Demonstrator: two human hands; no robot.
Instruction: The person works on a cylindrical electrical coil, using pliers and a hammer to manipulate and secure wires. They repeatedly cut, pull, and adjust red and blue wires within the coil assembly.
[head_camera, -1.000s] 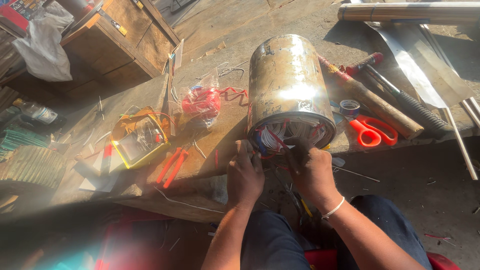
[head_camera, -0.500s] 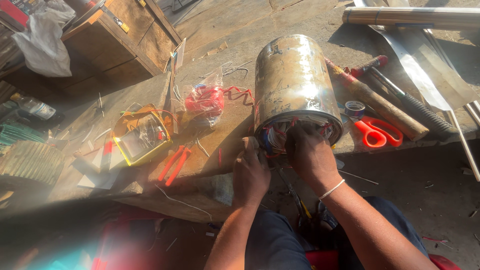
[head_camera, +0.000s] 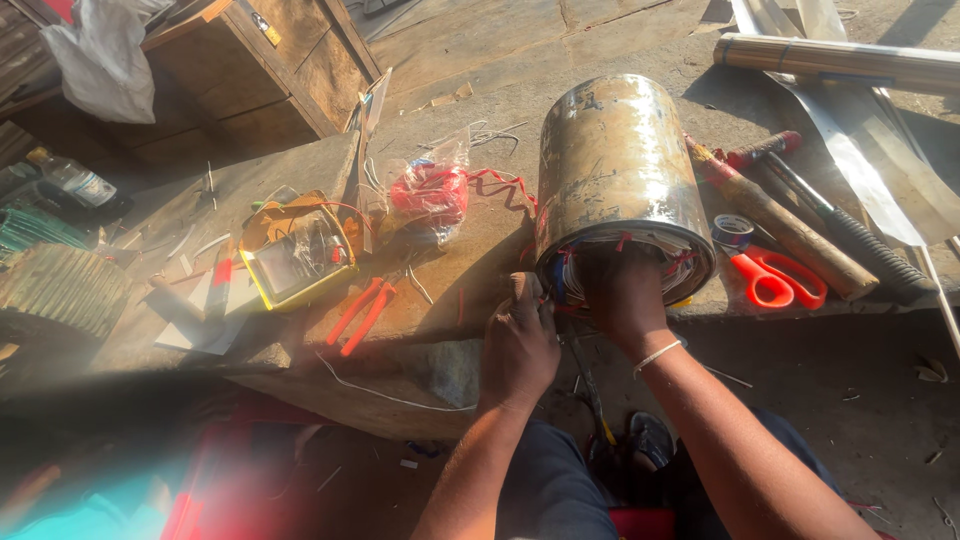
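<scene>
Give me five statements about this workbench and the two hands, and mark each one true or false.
1. The right hand is at the open end of the metal cylinder. True.
2. The metal cylinder stands upright on the wooden bench. False: it lies on its side, open end toward the person.
3. The orange-handled scissors lie to the right of the cylinder. True.
4. The left hand grips the orange-handled pliers. False: the pliers lie alone on the bench, apart from that hand.
5. The yellow-rimmed box sits inside the cylinder. False: it lies on the bench, well to the left.
</scene>
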